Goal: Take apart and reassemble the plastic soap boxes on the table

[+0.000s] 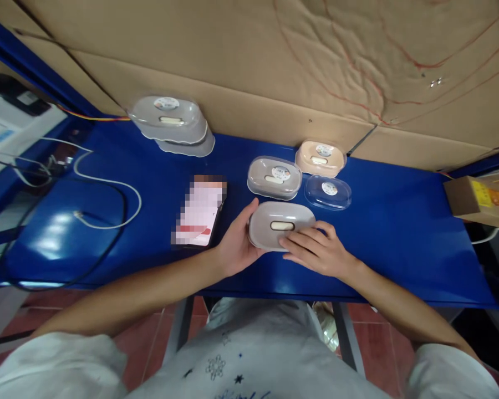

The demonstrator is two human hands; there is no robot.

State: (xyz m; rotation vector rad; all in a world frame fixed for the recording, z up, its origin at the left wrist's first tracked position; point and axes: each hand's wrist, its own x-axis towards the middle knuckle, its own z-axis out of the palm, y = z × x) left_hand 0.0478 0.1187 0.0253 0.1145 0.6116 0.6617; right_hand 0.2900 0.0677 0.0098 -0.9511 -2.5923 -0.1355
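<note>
A grey oval plastic box [270, 238] with a cream oval inset on top is held just above the front of the blue table. My left hand [239, 241] wraps its left end, thumb at the upper edge and fingers underneath. Over the right end my right hand [316, 249] is closed, fingers bent across the top and edge. Right behind it sits another grey box [258, 176] under a clear cover with a round sticker. A clear lid [320, 195] with a round sticker lies beside that one. Farther back is a peach box [305, 158] with a similar sticker.
Stacked grey boxes [143, 119] with clear covers stand at the back left. A phone [199, 213] with a lit screen lies left of my hands. Cables [128, 188] loop over the left side. Cardboard [216, 72] walls the back; a small carton [461, 202] sits right.
</note>
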